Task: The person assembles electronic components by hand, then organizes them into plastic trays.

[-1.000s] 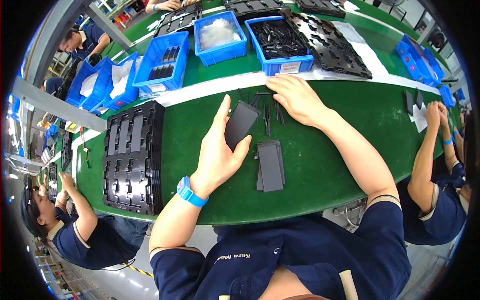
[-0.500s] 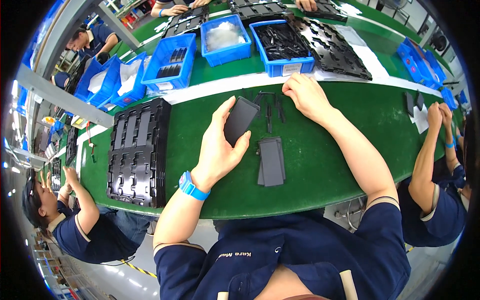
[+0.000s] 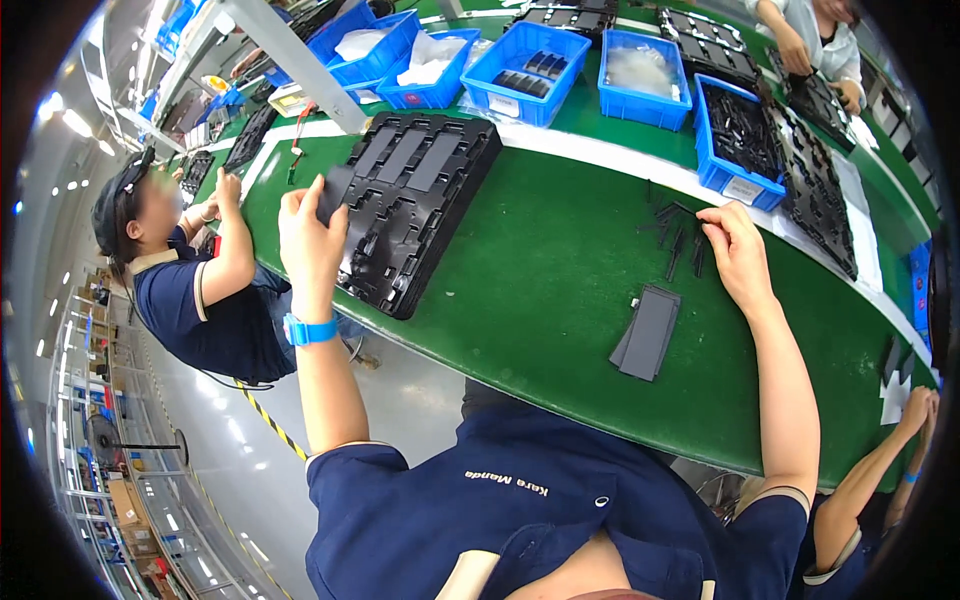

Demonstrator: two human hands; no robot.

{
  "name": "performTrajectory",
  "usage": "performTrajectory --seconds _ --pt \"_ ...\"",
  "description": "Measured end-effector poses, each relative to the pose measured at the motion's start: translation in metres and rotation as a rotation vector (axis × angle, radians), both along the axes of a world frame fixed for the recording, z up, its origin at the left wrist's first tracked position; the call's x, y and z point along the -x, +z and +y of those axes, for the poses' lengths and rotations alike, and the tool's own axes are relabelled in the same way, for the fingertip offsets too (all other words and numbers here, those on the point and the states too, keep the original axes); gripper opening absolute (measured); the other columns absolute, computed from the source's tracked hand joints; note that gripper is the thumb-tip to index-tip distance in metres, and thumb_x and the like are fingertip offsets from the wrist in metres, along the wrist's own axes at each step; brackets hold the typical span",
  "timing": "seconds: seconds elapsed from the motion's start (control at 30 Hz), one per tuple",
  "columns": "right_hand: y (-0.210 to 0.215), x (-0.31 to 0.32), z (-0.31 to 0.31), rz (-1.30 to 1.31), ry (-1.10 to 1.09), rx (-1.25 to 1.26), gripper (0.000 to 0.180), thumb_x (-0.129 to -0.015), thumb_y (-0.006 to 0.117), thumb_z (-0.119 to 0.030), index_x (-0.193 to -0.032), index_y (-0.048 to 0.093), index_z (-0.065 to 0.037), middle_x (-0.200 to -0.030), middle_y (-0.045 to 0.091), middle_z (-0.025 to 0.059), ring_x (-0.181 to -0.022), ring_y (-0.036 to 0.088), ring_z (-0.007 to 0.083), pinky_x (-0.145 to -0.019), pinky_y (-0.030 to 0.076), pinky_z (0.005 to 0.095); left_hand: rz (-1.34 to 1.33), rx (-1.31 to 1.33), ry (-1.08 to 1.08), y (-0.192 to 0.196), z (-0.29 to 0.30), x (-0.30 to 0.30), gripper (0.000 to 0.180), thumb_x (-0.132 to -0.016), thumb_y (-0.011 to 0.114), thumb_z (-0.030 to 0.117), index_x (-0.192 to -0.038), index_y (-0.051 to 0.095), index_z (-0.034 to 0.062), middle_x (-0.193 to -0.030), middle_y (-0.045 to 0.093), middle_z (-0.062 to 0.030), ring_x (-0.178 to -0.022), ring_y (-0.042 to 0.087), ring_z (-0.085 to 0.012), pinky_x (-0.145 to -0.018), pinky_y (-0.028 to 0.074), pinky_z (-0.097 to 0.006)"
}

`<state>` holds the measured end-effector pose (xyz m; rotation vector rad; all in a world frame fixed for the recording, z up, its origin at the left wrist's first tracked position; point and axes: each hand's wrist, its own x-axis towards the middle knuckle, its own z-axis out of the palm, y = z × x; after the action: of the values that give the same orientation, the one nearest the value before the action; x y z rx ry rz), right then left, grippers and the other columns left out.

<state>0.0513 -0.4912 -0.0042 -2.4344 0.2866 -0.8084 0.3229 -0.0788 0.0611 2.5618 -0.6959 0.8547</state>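
Note:
My left hand (image 3: 312,240) grips a dark grey flat rectangular panel (image 3: 337,192) by its edges, over the left side of a stacked black plastic tray (image 3: 385,285). Three similar grey panels sit in the tray's far row of slots. My right hand (image 3: 738,255) rests low over the green table, its fingers drawn together beside loose thin black strips (image 3: 676,240). Whether a strip is between the fingertips cannot be made out. Nearer to me, a small overlapping pile of grey panels (image 3: 650,335) lies between my hands.
Across the table stand a blue bin of black strips (image 3: 740,140), one with clear plastic bags (image 3: 643,75) and one with black parts (image 3: 528,75). More black trays (image 3: 820,185) lie behind. Co-workers sit at left and right; a metal post (image 3: 300,65) rises at far left.
My left hand has carried the panel leftward from above the table middle to the tray. My right hand stays by the strips. The view has turned left.

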Motion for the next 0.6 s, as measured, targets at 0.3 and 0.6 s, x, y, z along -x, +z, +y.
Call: performTrajectory --seconds 0.3,0.6 --pt "0.004 0.006 0.003 0.025 -0.005 0.019 0.012 -0.083 0.063 0.0 -0.094 0.064 -0.003 -0.083 0.056 0.0082 -0.069 0.056 0.0209 -0.063 0.045 0.0297 0.149 0.073 0.021 -0.021 0.035 -0.013 0.026 -0.078 0.072 0.019 -0.1 0.072 0.0036 -0.104 0.065 -0.0105 -0.097 0.061 -0.0269 -0.085 0.048 -0.034" --pt "0.007 0.004 0.005 0.058 -0.022 0.008 0.011 -0.082 0.064 0.0 -0.093 0.064 -0.002 -0.082 0.056 0.0074 -0.068 0.056 0.0183 -0.062 0.045 0.0282 0.104 -0.078 0.004 -0.024 0.042 -0.017 0.024 -0.083 0.069 0.022 -0.101 0.073 0.0077 -0.115 0.063 -0.0105 -0.105 0.059 -0.0289 -0.09 0.046 -0.036"
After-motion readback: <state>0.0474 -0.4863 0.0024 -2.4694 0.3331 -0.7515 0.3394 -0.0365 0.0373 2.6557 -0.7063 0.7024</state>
